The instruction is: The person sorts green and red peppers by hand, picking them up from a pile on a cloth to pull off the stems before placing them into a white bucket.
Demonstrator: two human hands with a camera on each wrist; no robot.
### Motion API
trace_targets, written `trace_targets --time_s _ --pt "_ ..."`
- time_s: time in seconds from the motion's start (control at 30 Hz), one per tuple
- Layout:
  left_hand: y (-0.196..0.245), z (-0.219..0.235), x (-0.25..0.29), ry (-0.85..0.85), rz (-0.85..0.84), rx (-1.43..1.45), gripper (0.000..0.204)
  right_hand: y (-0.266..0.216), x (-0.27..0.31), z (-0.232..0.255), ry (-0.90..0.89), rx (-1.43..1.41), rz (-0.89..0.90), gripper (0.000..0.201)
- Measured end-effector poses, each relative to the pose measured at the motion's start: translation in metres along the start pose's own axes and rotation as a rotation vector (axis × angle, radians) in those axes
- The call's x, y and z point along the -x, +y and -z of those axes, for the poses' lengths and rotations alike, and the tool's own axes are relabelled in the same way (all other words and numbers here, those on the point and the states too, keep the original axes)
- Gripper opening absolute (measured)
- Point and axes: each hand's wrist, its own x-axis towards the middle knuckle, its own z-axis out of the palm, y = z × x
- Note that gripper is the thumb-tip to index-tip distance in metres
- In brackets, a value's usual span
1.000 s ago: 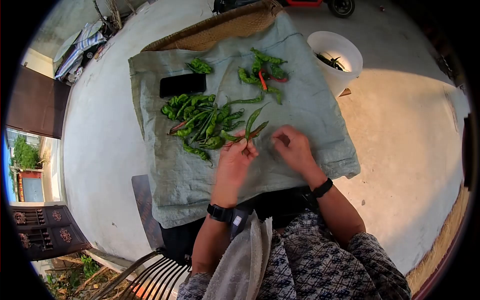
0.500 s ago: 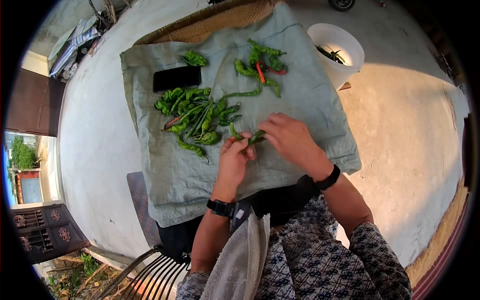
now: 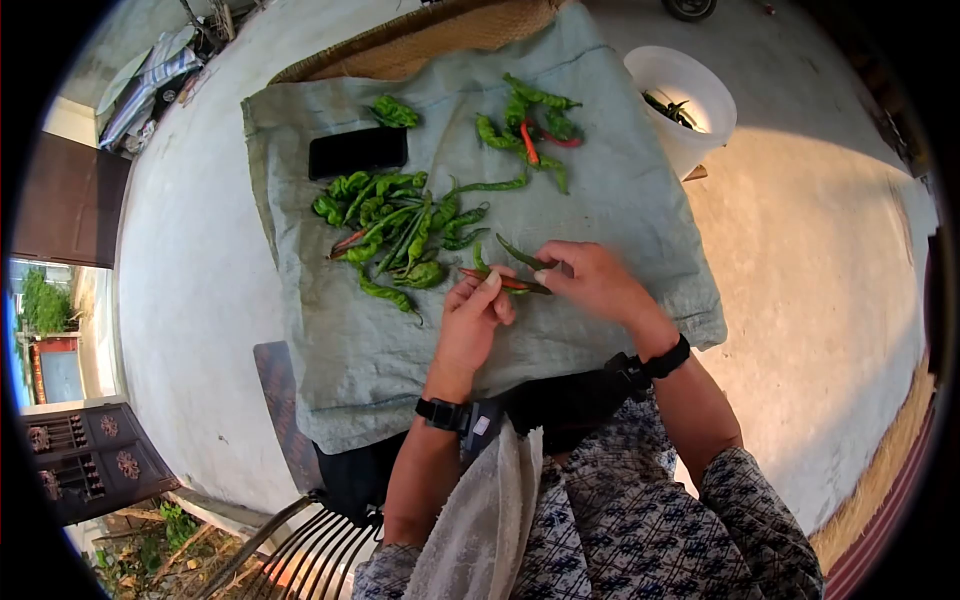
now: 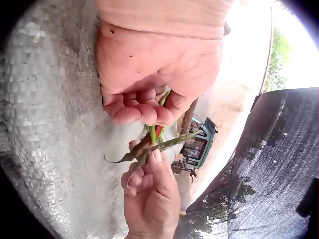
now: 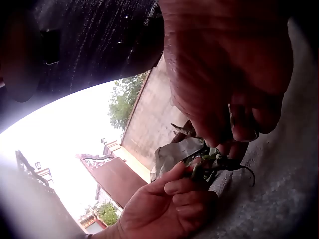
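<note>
In the head view my left hand (image 3: 470, 325) pinches a dark red chili pepper (image 3: 495, 280) and a green chili between thumb and curled fingers. Just right of it, my right hand (image 3: 597, 287) pinches a slim green chili (image 3: 516, 250) by one end, its other end pointing up and left. The left wrist view shows this green chili (image 4: 178, 140) crossing in front of the red one, close by the right thumb. Beyond the hands lies a heap of green chilies (image 3: 385, 225) with a reddish one among them. A smaller group of chilies (image 3: 535, 130), green and red, lies farther back right.
A grey-green woven sack (image 3: 620, 200) covers the work surface, with a woven tray edge (image 3: 440, 45) behind it. A black phone (image 3: 358, 152) lies above the heap, near a lone chili clump (image 3: 394, 111). A white bucket (image 3: 700, 85) holding some chilies stands at right.
My right hand has come in from the right to the left hand and now pinches a green chili, drawn slightly away from the chilies in the left fingers. The heaps have not changed.
</note>
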Motion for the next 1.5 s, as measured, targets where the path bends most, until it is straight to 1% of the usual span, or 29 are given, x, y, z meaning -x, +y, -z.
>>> trace_targets --time_s 0.07,0.17,0.27,0.3,0.37,0.4,0.47,0.5,0.6,0.67,0.77,0.87,0.93,1.0,1.07,1.1,1.13,1.17,1.2,1.23,1.27,1.3,1.33,1.37,1.43,1.5 --pt "-0.002 0.002 0.0 0.025 -0.016 -0.027 0.021 -0.008 0.002 -0.003 -0.122 -0.046 -0.024 0.027" --pt "-0.01 0.006 -0.001 0.021 -0.063 -0.083 0.021 -0.015 0.003 -0.008 -0.18 -0.196 -0.077 0.026" --pt "-0.01 -0.003 0.001 0.011 -0.105 -0.168 0.022 0.005 0.004 -0.014 -0.24 -0.11 -0.001 0.023" --pt "-0.009 -0.005 0.003 0.013 -0.117 -0.199 0.023 0.009 0.005 -0.016 -0.247 -0.166 -0.003 0.022" --pt "-0.011 0.001 0.004 -0.033 -0.13 -0.181 0.025 0.02 0.006 -0.019 -0.263 -0.278 -0.005 0.021" --pt "-0.011 0.001 0.004 -0.057 -0.135 -0.171 0.026 0.019 0.006 -0.017 -0.278 -0.352 -0.062 0.02" --pt "-0.012 -0.001 0.005 -0.016 -0.135 -0.137 0.025 0.017 0.01 -0.012 -0.303 -0.501 -0.178 0.02" --pt "-0.012 -0.002 0.006 0.004 -0.135 -0.12 0.025 0.015 0.011 -0.009 -0.266 -0.575 -0.209 0.02" --pt "-0.011 -0.004 0.006 0.007 -0.146 -0.251 0.024 0.014 0.012 -0.005 -0.145 -0.806 -0.285 0.023" --pt "-0.012 -0.003 0.007 0.027 -0.148 -0.264 0.024 0.018 0.013 -0.007 -0.051 -0.971 -0.314 0.025" --pt "-0.016 -0.003 0.006 0.059 -0.186 -0.271 0.026 0.018 0.013 -0.011 0.003 -0.939 -0.301 0.023" --pt "-0.017 -0.007 0.005 0.087 -0.215 -0.306 0.029 0.019 0.015 -0.02 -0.022 -0.747 -0.276 0.021" --pt "-0.018 -0.013 0.006 0.131 -0.229 -0.36 0.033 0.017 0.014 -0.028 -0.025 -0.48 -0.197 0.026" --pt "-0.016 -0.022 0.006 0.195 -0.213 -0.413 0.033 0.009 0.017 -0.037 0.04 -0.276 -0.082 0.03" --pt "-0.019 -0.025 0.0 0.227 -0.232 -0.468 0.033 0.001 0.02 -0.045 0.139 -0.199 0.016 0.031" --pt "-0.021 -0.028 -0.002 0.275 -0.225 -0.433 0.032 0.006 0.02 -0.05 0.181 -0.124 0.041 0.029" --pt "-0.023 -0.028 -0.005 0.293 -0.229 -0.42 0.031 0.003 0.022 -0.053 0.27 -0.169 0.057 0.029" --pt "-0.02 -0.036 -0.005 0.301 -0.229 -0.471 0.03 -0.003 0.022 -0.049 0.281 -0.124 0.035 0.028" --pt "-0.024 -0.033 -0.008 0.32 -0.231 -0.533 0.029 -0.002 0.022 -0.05 0.318 -0.113 0.057 0.028" --pt "-0.025 -0.035 -0.009 0.333 -0.233 -0.529 0.028 -0.01 0.024 -0.047 0.336 -0.115 0.006 0.027" --pt "-0.024 -0.038 -0.008 0.306 -0.244 -0.532 0.028 -0.001 0.02 -0.057 0.397 -0.076 0.047 0.027" --pt "-0.026 -0.041 -0.007 0.309 -0.271 -0.492 0.027 0.001 0.018 -0.06 0.37 -0.096 0.039 0.024" --pt "-0.028 -0.034 -0.008 0.283 -0.273 -0.489 0.03 -0.001 0.018 -0.062 0.355 -0.126 0.06 0.023" --pt "-0.029 -0.033 -0.009 0.287 -0.258 -0.401 0.03 -0.001 0.015 -0.064 0.317 -0.142 0.046 0.024" --pt "-0.026 -0.04 -0.008 0.314 -0.24 -0.389 0.031 0.003 0.01 -0.067 0.306 -0.1 0.064 0.027" --pt "-0.017 -0.043 -0.007 0.302 -0.184 -0.363 0.033 0.007 0.005 -0.07 0.268 -0.082 0.078 0.032"
